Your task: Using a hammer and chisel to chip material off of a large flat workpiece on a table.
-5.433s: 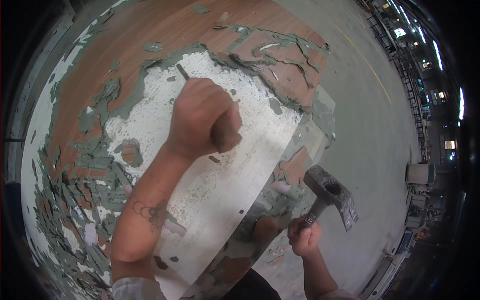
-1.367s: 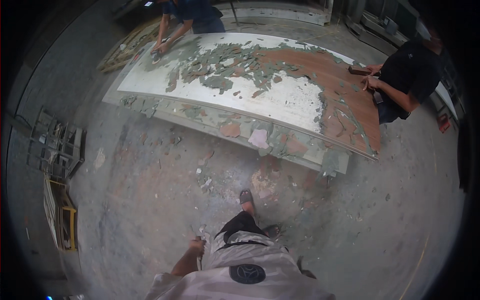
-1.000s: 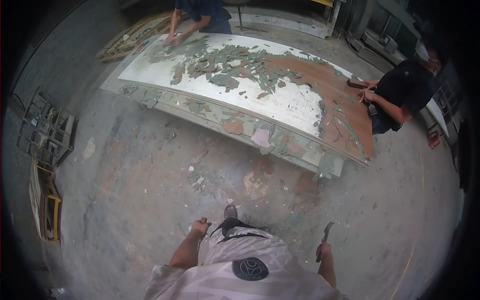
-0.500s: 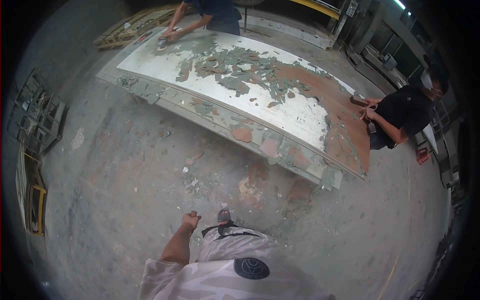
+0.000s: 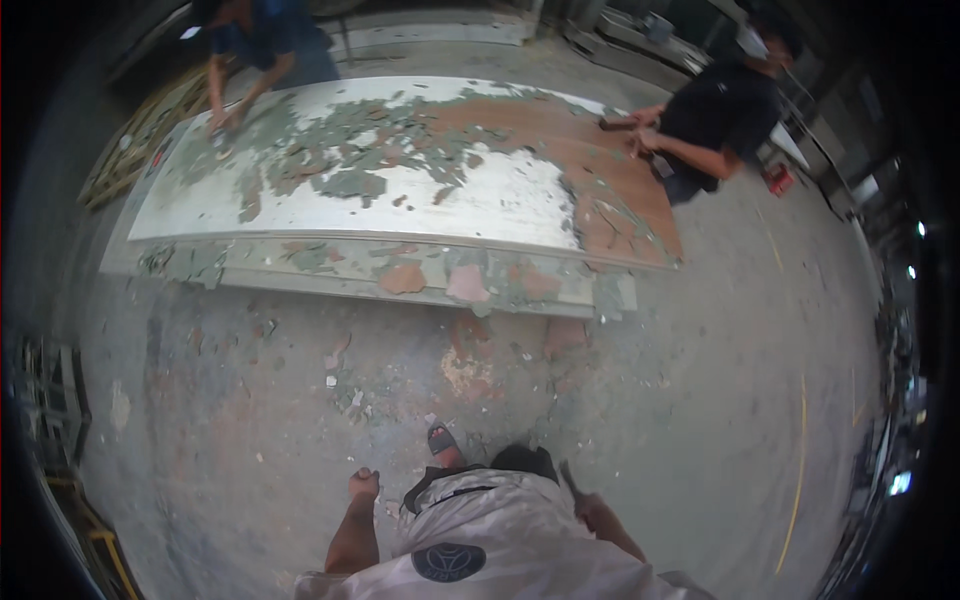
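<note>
A long slab (image 5: 400,200), patched white, green and reddish brown, is laid across the concrete floor (image 5: 700,380). Flakes (image 5: 345,385) are scattered just before it. Two co-workers are seen at its far edge, one in blue (image 5: 265,50), one in black (image 5: 720,120).

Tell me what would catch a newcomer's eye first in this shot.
The long flat panel lying across the upper middle, its grey-green coating flaking off over white and reddish-brown patches. Two other people work at it: one bent over the far left end, one in a black shirt at the right end. Chips of coating litter the concrete floor below, where the wearer's left hand hangs by the pale shirt.
</note>
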`<action>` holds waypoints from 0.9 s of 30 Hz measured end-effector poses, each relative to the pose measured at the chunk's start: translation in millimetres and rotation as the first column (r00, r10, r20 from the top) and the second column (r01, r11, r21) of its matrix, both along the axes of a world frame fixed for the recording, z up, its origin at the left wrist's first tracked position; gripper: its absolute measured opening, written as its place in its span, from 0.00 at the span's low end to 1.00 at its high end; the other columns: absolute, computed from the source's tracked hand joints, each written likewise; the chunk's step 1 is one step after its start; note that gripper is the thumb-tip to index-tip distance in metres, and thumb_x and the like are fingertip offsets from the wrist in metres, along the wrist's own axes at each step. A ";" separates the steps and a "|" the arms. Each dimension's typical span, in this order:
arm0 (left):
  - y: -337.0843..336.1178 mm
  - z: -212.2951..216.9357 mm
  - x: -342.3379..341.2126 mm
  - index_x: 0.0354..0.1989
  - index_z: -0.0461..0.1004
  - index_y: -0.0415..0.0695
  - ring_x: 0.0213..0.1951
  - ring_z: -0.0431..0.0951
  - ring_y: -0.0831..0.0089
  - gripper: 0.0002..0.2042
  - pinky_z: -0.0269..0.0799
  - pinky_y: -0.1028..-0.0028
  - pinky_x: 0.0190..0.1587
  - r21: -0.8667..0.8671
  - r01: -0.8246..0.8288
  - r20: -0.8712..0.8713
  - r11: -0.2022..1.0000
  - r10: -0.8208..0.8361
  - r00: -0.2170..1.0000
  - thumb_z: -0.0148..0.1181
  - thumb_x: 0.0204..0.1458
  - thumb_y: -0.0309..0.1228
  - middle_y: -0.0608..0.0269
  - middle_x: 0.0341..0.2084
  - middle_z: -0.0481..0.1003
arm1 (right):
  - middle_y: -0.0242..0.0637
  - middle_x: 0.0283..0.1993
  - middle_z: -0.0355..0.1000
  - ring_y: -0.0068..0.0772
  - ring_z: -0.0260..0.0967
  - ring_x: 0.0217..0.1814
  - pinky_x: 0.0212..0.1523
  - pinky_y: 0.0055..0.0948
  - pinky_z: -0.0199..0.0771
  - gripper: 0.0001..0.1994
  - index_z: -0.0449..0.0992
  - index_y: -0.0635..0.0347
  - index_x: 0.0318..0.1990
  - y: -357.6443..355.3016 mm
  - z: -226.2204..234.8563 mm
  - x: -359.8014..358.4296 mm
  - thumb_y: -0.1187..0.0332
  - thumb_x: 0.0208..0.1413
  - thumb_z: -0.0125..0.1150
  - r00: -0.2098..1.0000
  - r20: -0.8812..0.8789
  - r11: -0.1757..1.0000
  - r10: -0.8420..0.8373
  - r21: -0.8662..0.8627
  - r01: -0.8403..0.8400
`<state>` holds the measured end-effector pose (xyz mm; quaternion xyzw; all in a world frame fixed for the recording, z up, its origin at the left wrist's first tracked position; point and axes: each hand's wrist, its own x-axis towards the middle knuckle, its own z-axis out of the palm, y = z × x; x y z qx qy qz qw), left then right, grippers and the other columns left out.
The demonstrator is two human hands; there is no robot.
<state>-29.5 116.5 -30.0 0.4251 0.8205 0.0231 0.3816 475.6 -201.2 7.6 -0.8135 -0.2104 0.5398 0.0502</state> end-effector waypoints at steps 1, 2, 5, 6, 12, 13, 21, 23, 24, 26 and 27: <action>2.0 2.1 -4.9 0.34 0.80 0.37 0.40 0.84 0.49 0.20 0.77 0.57 0.51 -0.004 0.033 -0.012 0.999 -0.033 0.999 0.71 0.49 0.45 0.48 0.33 0.83 | 0.46 0.19 0.74 0.43 0.75 0.18 0.25 0.51 0.76 0.32 0.81 0.72 0.28 15.7 7.6 6.2 0.43 0.64 0.58 0.977 0.151 0.989 0.149 -0.010 -0.149; 0.9 -3.2 -16.3 0.33 0.80 0.38 0.38 0.84 0.52 0.19 0.79 0.57 0.47 0.085 0.021 -0.026 0.996 -0.019 0.999 0.69 0.51 0.45 0.50 0.31 0.83 | 0.51 0.21 0.75 0.51 0.78 0.24 0.29 0.49 0.78 0.30 0.81 0.71 0.28 61.2 35.8 -6.8 0.45 0.64 0.58 0.930 0.242 0.938 -0.277 -0.144 0.316; 29.6 10.0 19.3 0.31 0.80 0.40 0.33 0.82 0.60 0.18 0.79 0.60 0.37 0.034 -0.104 0.135 0.994 0.099 0.986 0.66 0.56 0.46 0.57 0.26 0.81 | 0.57 0.27 0.76 0.61 0.78 0.33 0.34 0.48 0.76 0.26 0.78 0.70 0.35 46.3 38.4 -8.3 0.47 0.62 0.62 0.771 0.566 0.942 -0.290 0.311 0.126; 37.2 18.6 35.9 0.30 0.80 0.42 0.30 0.81 0.64 0.18 0.78 0.62 0.31 -0.095 -0.323 0.231 0.942 0.336 0.913 0.64 0.59 0.47 0.61 0.23 0.79 | 0.58 0.25 0.74 0.67 0.76 0.32 0.32 0.51 0.74 0.27 0.76 0.69 0.32 48.2 50.9 -10.2 0.47 0.63 0.62 0.717 0.548 0.860 -0.430 0.491 0.140; 71.7 56.3 110.5 0.32 0.78 0.37 0.30 0.77 0.74 0.13 0.73 0.68 0.33 0.547 0.300 0.188 0.781 -0.464 0.866 0.67 0.61 0.35 0.60 0.25 0.79 | 0.48 0.24 0.74 0.41 0.75 0.27 0.30 0.41 0.72 0.24 0.75 0.66 0.32 77.2 100.1 38.2 0.48 0.62 0.65 0.751 0.301 0.740 -0.588 0.574 0.349; 73.1 72.2 138.3 0.31 0.77 0.37 0.30 0.77 0.71 0.12 0.73 0.67 0.35 0.608 0.285 0.219 0.741 -0.501 0.837 0.68 0.60 0.34 0.58 0.25 0.79 | 0.48 0.24 0.74 0.40 0.74 0.27 0.30 0.41 0.72 0.25 0.76 0.67 0.34 89.4 107.0 49.9 0.47 0.62 0.64 0.795 0.298 0.766 -0.529 0.572 0.295; 110.8 242.1 374.5 0.28 0.73 0.41 0.31 0.74 0.54 0.11 0.70 0.62 0.37 0.890 0.417 0.056 0.185 -0.951 0.304 0.74 0.46 0.24 0.56 0.26 0.74 | 0.43 0.21 0.75 0.35 0.76 0.23 0.29 0.38 0.73 0.19 0.76 0.68 0.32 165.9 150.5 84.2 0.57 0.63 0.64 0.817 0.091 0.611 -0.570 0.711 0.347; 135.1 274.8 420.2 0.28 0.73 0.42 0.32 0.75 0.55 0.12 0.70 0.61 0.38 0.907 0.408 -0.005 0.107 -0.964 0.264 0.75 0.44 0.24 0.57 0.26 0.74 | 0.43 0.20 0.75 0.36 0.75 0.22 0.28 0.38 0.73 0.17 0.76 0.68 0.32 178.5 156.9 108.1 0.59 0.61 0.66 0.818 0.102 0.517 -0.567 0.816 0.257; 148.7 286.4 435.8 0.27 0.72 0.42 0.33 0.75 0.57 0.13 0.72 0.62 0.40 0.922 0.384 -0.126 -0.053 -0.977 0.169 0.76 0.43 0.24 0.60 0.27 0.74 | 0.45 0.20 0.74 0.38 0.73 0.22 0.28 0.39 0.71 0.16 0.76 0.68 0.32 175.0 160.7 115.1 0.60 0.59 0.66 0.856 0.109 0.573 -0.505 0.784 0.238; 181.3 299.9 461.0 0.26 0.72 0.43 0.33 0.75 0.59 0.15 0.73 0.63 0.43 0.917 0.344 -0.237 -0.204 -0.970 0.058 0.78 0.42 0.25 0.62 0.28 0.74 | 0.47 0.21 0.73 0.40 0.72 0.21 0.27 0.40 0.70 0.15 0.75 0.68 0.31 169.7 161.7 121.8 0.62 0.56 0.67 0.883 0.115 0.631 -0.455 0.741 0.229; 199.9 301.9 474.6 0.26 0.72 0.43 0.35 0.75 0.59 0.15 0.73 0.59 0.49 0.900 0.310 -0.328 -0.306 -0.945 0.019 0.78 0.41 0.26 0.62 0.28 0.74 | 0.49 0.21 0.72 0.42 0.70 0.21 0.27 0.40 0.69 0.13 0.75 0.68 0.31 169.6 161.0 125.8 0.63 0.54 0.66 0.893 0.158 0.690 -0.422 0.695 0.203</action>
